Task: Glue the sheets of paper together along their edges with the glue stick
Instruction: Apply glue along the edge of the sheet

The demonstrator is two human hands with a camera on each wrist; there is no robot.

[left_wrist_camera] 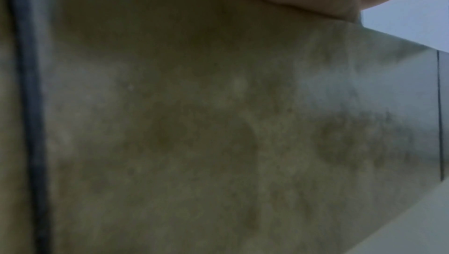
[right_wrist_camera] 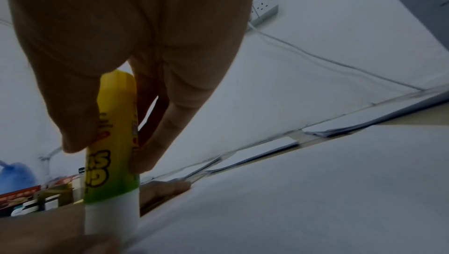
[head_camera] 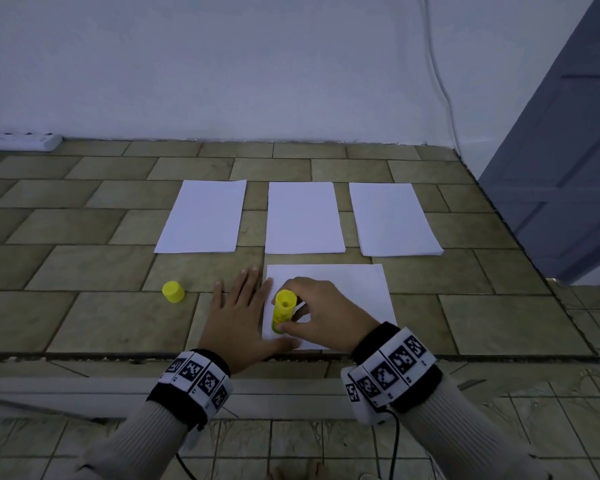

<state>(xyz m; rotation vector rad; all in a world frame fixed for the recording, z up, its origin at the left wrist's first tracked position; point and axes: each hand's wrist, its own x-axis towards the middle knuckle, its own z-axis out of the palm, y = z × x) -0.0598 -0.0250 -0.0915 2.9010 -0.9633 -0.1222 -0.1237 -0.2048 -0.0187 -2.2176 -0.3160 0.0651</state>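
Right hand (head_camera: 321, 308) grasping glue stick (head_camera: 283, 311), tip down on near sheet (head_camera: 354, 292), at its left edge; I see fingers (right_wrist_camera: 155, 150) curled round tube. Left hand (head_camera: 238, 318) released, flat, fingers spread, pressing floor (head_camera: 84, 271) just left of near sheet, thumb on its near-left corner. Yellow cap (head_camera: 173, 291) left of near sheet, apart from left hand. 3 paper stacks in row beyond near sheet: left stack (head_camera: 203, 216), middle stack (head_camera: 303, 218), right stack (head_camera: 394, 220), gaps between. Step edge just behind near sheet's near side. Power strip (head_camera: 21, 141) far left at wall; door (head_camera: 568, 150) right.
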